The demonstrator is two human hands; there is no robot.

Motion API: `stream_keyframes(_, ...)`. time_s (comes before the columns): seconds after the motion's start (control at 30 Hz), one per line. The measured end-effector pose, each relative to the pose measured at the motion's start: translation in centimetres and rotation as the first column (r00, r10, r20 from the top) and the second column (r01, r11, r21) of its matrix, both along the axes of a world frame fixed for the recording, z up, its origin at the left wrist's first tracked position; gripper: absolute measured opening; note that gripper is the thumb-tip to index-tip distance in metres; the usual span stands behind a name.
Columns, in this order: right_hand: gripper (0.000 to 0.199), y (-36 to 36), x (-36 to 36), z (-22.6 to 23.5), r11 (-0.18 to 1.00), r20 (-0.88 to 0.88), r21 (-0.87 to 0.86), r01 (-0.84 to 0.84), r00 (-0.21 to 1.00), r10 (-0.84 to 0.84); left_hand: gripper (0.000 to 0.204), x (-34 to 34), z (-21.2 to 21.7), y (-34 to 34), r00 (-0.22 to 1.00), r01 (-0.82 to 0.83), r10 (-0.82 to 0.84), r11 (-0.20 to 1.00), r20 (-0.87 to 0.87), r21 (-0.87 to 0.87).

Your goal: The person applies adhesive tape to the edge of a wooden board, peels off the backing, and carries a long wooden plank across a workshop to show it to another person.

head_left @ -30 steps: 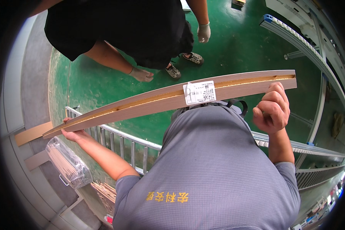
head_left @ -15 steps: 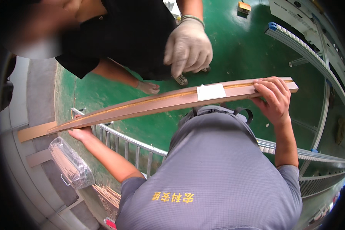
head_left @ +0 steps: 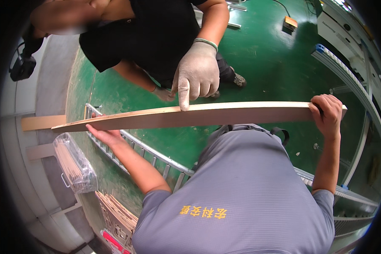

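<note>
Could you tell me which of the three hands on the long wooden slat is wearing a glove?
The co-worker's hand pressing the wooden slat mid-length, in a pale glove; the left hand and right hand at its ends are bare.

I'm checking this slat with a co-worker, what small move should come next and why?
Probably hold the slat level and steady. The left hand props one end from below, the right hand grips the other, and a gloved hand presses a finger on its top edge.

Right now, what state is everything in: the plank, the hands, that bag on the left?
Plank: held level, off the floor.
Left hand: open, under the plank's left end.
Right hand: closed on the plank's right end.
Gloved hand: a co-worker's, one finger pressing on the plank.
Bag: closed, full of thin sticks.
</note>
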State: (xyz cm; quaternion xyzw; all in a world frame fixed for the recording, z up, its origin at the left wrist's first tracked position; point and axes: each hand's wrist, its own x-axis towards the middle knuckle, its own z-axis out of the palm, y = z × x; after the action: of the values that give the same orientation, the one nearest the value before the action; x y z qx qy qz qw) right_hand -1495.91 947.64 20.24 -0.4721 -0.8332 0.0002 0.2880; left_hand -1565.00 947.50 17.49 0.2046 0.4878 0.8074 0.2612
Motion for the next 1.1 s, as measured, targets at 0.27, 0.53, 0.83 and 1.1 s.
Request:
stream_keyframes(0.27,0.016,0.1,-0.6,-0.6,1.0,-0.023,-0.011,-0.029,0.999,0.028,0.05,1.1,0.6,-0.1,1.0,-0.007,0.006,0.997,0.021,0.078)
stream_keyframes(0.53,0.066,0.6,-0.2,-2.5,0.995,-0.001,0.103,-0.012,1.0,0.012,0.061,-1.6,-0.8,-0.6,0.97,0.202,-0.234,0.925,0.062,0.322)
stream_keyframes(0.83,0.062,0.3,-0.1,-3.8,0.988,-0.083,0.143,0.061,0.995,-0.05,0.079,-3.1,-1.1,-0.1,0.815,0.46,-0.579,0.637,-0.01,0.619)
stream_keyframes(1.1,0.053,-0.4,1.8,-6.3,0.994,-0.144,0.047,0.095,0.986,-0.088,0.08,-1.7,-1.2,0.5,0.841,0.462,-0.54,0.68,-0.037,0.569)
